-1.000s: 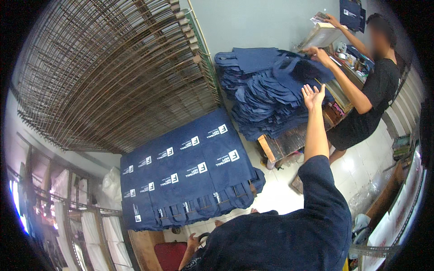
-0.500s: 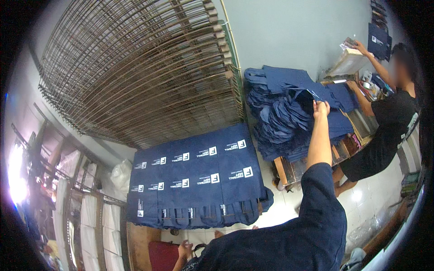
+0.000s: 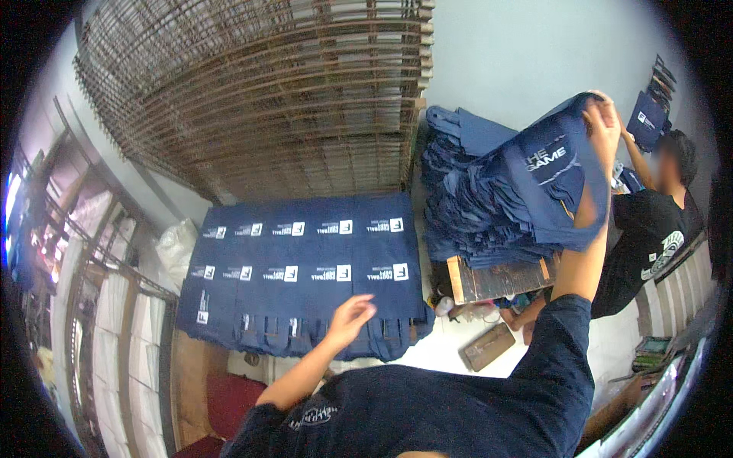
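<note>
My right hand (image 3: 602,120) is raised at the right, its fingers closed on a navy cloth tote bag (image 3: 563,128). The bag hangs from my grip with white print on its face, and a strap loops down past my forearm. Beneath and beside it lies a heaped pile of navy tote bags (image 3: 469,206). My left hand (image 3: 353,314) is open and holds nothing, fingers slightly bent. It hovers by the near edge of navy tote bags laid flat in rows (image 3: 309,248), each with a white print. Their handles hang over the near edge.
A large rack of stacked wire shelves (image 3: 259,107) rises behind the flat bags. The pile rests on a wooden table (image 3: 496,281). Another person in black (image 3: 645,229) sits at the far right. A brown block (image 3: 489,347) lies on the floor; a maroon seat (image 3: 229,404) stands lower left.
My right hand has lifted the tote bag up and to the right off the pile, uncovering its print. My left hand has come up from the lower edge toward the flat bags.
</note>
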`<control>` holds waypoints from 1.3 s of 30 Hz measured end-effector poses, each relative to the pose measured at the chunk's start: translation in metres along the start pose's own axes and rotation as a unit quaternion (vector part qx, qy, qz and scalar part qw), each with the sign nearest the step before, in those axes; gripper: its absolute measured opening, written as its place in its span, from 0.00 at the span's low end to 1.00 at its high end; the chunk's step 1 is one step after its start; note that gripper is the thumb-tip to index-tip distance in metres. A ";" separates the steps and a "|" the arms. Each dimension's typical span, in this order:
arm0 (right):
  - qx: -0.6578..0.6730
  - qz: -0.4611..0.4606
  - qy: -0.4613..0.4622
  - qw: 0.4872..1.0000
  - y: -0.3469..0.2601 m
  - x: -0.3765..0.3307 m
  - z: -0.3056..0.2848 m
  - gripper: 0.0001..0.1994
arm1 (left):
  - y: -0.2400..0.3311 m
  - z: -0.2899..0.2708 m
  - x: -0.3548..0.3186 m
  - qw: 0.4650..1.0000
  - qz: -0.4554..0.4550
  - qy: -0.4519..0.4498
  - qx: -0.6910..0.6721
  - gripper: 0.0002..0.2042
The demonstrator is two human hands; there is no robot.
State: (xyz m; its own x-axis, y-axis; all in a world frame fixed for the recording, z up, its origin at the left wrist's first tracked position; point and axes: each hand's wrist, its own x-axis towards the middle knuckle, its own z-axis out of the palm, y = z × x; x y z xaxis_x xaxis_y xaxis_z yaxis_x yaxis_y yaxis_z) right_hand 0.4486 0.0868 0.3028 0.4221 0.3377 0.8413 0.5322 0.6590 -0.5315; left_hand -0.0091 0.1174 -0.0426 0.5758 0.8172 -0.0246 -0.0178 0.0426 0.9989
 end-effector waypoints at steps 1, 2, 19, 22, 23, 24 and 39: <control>0.012 0.023 -0.023 0.999 0.008 0.007 -0.017 0.09 | 0.011 0.020 0.010 0.992 -0.094 -0.070 -0.048 0.19; 0.193 0.061 -0.060 0.977 0.012 0.011 -0.022 0.13 | 0.028 0.039 0.017 0.977 -0.140 -0.151 -0.061 0.23; 0.390 0.324 0.007 0.862 -0.024 -0.149 0.094 0.31 | 0.140 0.011 0.086 0.865 0.048 0.062 -0.496 0.24; 0.394 0.426 0.063 0.812 -0.025 -0.240 0.097 0.34 | 0.167 -0.026 0.083 0.894 0.142 0.178 -0.385 0.30; 0.393 0.464 0.080 0.790 -0.027 -0.272 0.101 0.36 | 0.176 -0.037 0.078 0.901 0.137 0.240 -0.335 0.28; 0.403 0.497 0.085 0.764 -0.030 -0.302 0.108 0.37 | 0.172 -0.057 0.078 0.898 0.241 0.234 -0.284 0.22; 0.135 0.753 -0.162 0.624 0.042 -0.454 0.219 0.19 | 0.087 -0.270 0.016 0.917 0.146 0.284 -0.239 0.10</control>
State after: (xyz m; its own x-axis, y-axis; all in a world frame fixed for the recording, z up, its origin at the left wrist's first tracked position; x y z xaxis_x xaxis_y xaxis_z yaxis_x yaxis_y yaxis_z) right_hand 0.1181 0.1083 -0.0801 0.1005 0.7997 -0.5919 -0.4494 -0.4943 -0.7441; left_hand -0.2219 0.2894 0.0333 -0.0268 0.9956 0.0893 -0.5386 -0.0897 0.8378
